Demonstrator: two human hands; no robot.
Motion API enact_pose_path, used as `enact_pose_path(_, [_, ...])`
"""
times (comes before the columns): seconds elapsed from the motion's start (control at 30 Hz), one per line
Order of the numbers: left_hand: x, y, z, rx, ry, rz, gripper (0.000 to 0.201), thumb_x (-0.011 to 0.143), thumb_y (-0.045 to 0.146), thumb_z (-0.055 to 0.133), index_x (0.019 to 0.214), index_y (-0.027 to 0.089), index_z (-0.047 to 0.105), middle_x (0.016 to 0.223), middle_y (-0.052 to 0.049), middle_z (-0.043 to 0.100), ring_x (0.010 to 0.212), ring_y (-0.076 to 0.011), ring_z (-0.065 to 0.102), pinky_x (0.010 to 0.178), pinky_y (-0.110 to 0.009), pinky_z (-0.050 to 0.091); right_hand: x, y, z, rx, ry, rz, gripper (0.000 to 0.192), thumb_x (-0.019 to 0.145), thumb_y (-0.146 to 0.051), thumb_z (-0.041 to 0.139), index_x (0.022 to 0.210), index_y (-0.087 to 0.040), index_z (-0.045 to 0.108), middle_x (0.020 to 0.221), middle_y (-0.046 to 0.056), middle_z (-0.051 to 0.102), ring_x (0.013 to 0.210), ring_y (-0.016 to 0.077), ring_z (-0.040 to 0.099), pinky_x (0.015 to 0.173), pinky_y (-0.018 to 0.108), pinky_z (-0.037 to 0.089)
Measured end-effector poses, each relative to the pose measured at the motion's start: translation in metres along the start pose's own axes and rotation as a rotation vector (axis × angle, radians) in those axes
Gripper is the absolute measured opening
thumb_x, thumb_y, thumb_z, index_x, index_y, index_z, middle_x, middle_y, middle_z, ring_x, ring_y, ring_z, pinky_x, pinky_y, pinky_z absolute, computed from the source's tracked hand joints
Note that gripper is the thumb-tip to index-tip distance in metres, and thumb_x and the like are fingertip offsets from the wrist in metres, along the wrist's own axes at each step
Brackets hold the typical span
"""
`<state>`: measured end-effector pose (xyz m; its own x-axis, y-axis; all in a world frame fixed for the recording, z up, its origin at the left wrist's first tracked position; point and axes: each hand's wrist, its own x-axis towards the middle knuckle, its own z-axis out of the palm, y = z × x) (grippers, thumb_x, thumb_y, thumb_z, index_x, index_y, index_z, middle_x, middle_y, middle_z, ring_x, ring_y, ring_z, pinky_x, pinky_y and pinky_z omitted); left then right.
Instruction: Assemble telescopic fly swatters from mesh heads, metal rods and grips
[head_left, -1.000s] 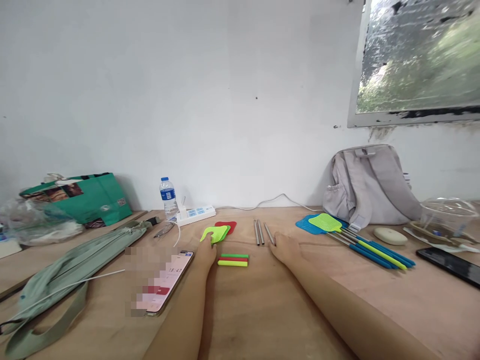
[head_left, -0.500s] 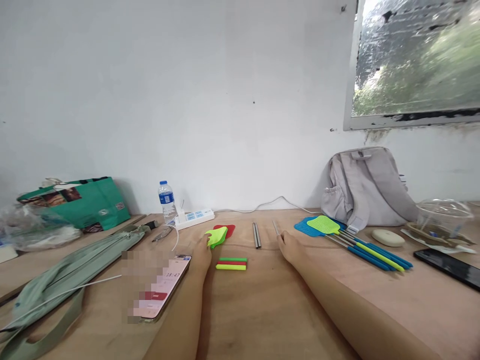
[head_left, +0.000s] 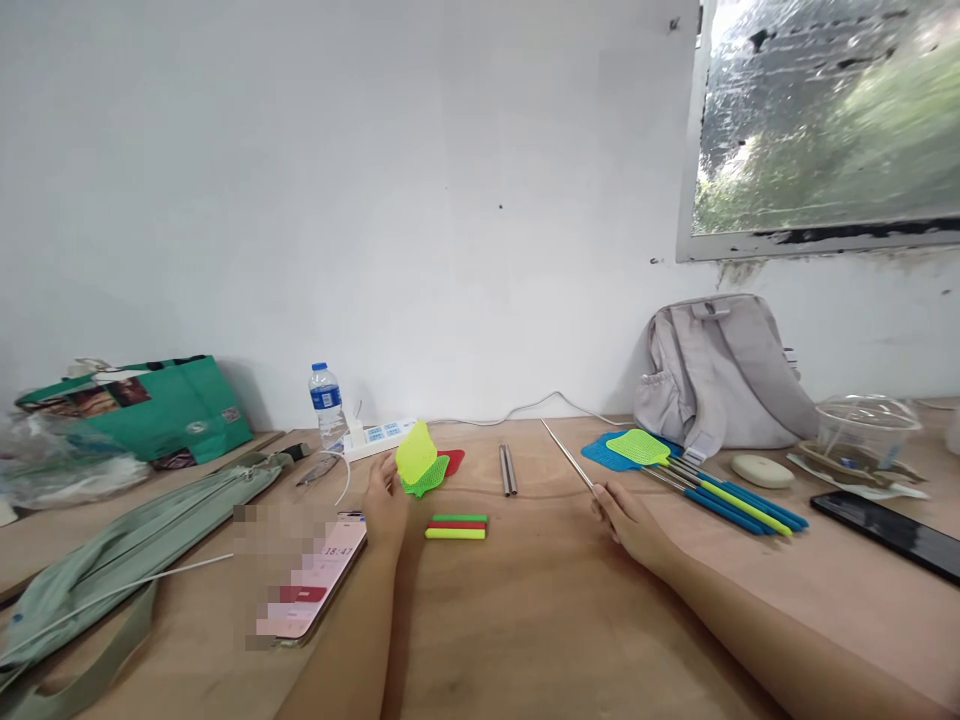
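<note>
My left hand (head_left: 385, 497) is closed on the edge of a yellow fly swatter head (head_left: 417, 453), which is lifted and tilted up. Under it on the table lie a green swatter head (head_left: 427, 477) and a red one (head_left: 454, 461). My right hand (head_left: 628, 518) grips one end of a thin metal rod (head_left: 568, 455) that slants away toward the wall. Between the hands lie short metal tubes (head_left: 508, 471) side by side. Nearer to me are a green handle (head_left: 457, 519), a red handle (head_left: 456, 526) and a yellow handle (head_left: 454, 534).
Complete fly swatters (head_left: 731, 492) lie in a pile on the right, before a grey backpack (head_left: 724, 370). A lit phone (head_left: 319, 580), green strap bag (head_left: 150, 540), power strip (head_left: 382, 437) and water bottle (head_left: 325, 405) are left. A black phone (head_left: 885, 530) lies far right.
My left hand has raised the yellow swatter head off the other heads. My right hand has drawn back toward me and right, and much more of the metal rod shows.
</note>
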<state>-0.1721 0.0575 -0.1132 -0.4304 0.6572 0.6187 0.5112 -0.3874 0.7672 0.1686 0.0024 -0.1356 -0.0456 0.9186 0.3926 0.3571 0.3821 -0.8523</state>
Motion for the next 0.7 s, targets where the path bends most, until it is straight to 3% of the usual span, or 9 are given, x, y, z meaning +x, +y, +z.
enact_pose_path(0.1, [0.000, 0.005, 0.002, -0.145, 0.050, -0.077, 0.041, 0.069, 0.004, 0.049, 0.107, 0.019, 0.049, 0.091, -0.007, 0.063, 0.091, -0.0204, 0.059, 0.082, -0.036, 0.045, -0.004, -0.005, -0.007, 0.213, 0.091, 0.032, 0.037, 0.079, -0.057, 0.036, 0.071, -0.021, 0.041, 0.056, -0.006, 0.040, 0.038, 0.0062, 0.033, 0.035, 0.020, 0.026])
enact_pose_path(0.2, [0.000, 0.012, 0.010, -0.338, 0.111, -0.169, 0.039, 0.068, 0.005, 0.054, 0.103, 0.019, 0.047, 0.086, -0.005, 0.062, 0.088, -0.0173, 0.059, 0.080, -0.033, 0.047, -0.002, -0.015, -0.009, 0.376, 0.253, -0.045, 0.034, 0.077, -0.055, 0.043, 0.073, -0.021, 0.042, 0.061, -0.006, 0.042, 0.037, 0.0038, 0.032, 0.033, 0.019, 0.026])
enact_pose_path(0.37, [-0.009, 0.035, 0.027, -0.839, 0.231, -0.466, 0.027, 0.070, 0.003, 0.054, 0.089, 0.019, 0.043, 0.081, 0.000, 0.061, 0.073, -0.0082, 0.060, 0.073, -0.023, 0.048, -0.003, -0.030, -0.008, 0.474, 0.406, -0.054, 0.032, 0.075, -0.052, 0.050, 0.075, -0.021, 0.045, 0.062, -0.006, 0.044, 0.038, 0.0026, 0.032, 0.032, 0.017, 0.027])
enact_pose_path(0.47, [-0.018, 0.051, 0.034, -0.996, 0.153, -0.566, 0.018, 0.074, 0.003, 0.051, 0.082, 0.018, 0.045, 0.075, 0.001, 0.062, 0.070, -0.0067, 0.061, 0.072, -0.020, 0.048, -0.003, -0.031, -0.007, 0.472, 0.438, -0.038, 0.032, 0.074, -0.052, 0.051, 0.080, -0.021, 0.048, 0.064, -0.006, 0.045, 0.037, 0.0023, 0.032, 0.031, 0.018, 0.025])
enact_pose_path(0.57, [-0.029, 0.065, 0.038, -1.030, 0.056, -0.630, 0.013, 0.076, 0.005, 0.052, 0.076, 0.017, 0.047, 0.070, 0.001, 0.062, 0.065, -0.0073, 0.061, 0.066, -0.018, 0.049, -0.001, -0.026, -0.008, 0.443, 0.426, -0.022, 0.036, 0.072, -0.053, 0.052, 0.089, -0.021, 0.050, 0.065, -0.005, 0.047, 0.035, 0.0027, 0.033, 0.031, 0.019, 0.025])
enact_pose_path(0.7, [-0.042, 0.074, 0.042, -1.048, -0.087, -0.715, 0.008, 0.075, 0.013, 0.058, 0.072, 0.016, 0.051, 0.065, 0.001, 0.062, 0.059, -0.0084, 0.061, 0.059, -0.017, 0.049, 0.003, -0.014, -0.009, 0.415, 0.368, 0.014, 0.038, 0.071, -0.055, 0.052, 0.087, -0.019, 0.051, 0.069, -0.003, 0.049, 0.036, 0.0029, 0.034, 0.032, 0.021, 0.025])
